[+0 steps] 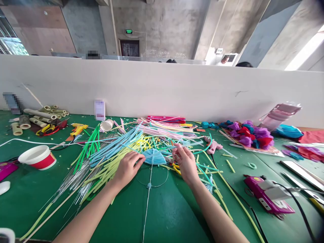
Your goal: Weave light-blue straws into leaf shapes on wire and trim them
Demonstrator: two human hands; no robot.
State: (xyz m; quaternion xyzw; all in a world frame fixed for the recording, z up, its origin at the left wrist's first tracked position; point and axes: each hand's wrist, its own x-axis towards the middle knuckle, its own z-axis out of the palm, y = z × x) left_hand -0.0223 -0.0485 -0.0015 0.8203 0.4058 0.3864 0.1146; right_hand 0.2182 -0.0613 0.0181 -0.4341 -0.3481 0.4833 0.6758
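A light-blue fan-shaped piece (158,157) lies in front of me, seemingly made of fuzzy strips. From it a thin pale wire stem (146,212) runs toward me, with a small blue knot (149,185) and a thin wire loop beside it. My left hand (128,168) is closed, thumb and fingertips pinching at the left edge of the blue piece. To its right, my right hand (186,163) is raised with its fingers pinched together. What they hold, if anything, is too thin to make out.
Piled blue pipe cleaners (113,148) and other colours spread behind my hands. A pink glue gun (214,146) and a purple power strip (268,195) with cables lie right. A paper cup (37,158) and yellow glue gun (79,129) stand left. A white partition (162,87) closes the back.
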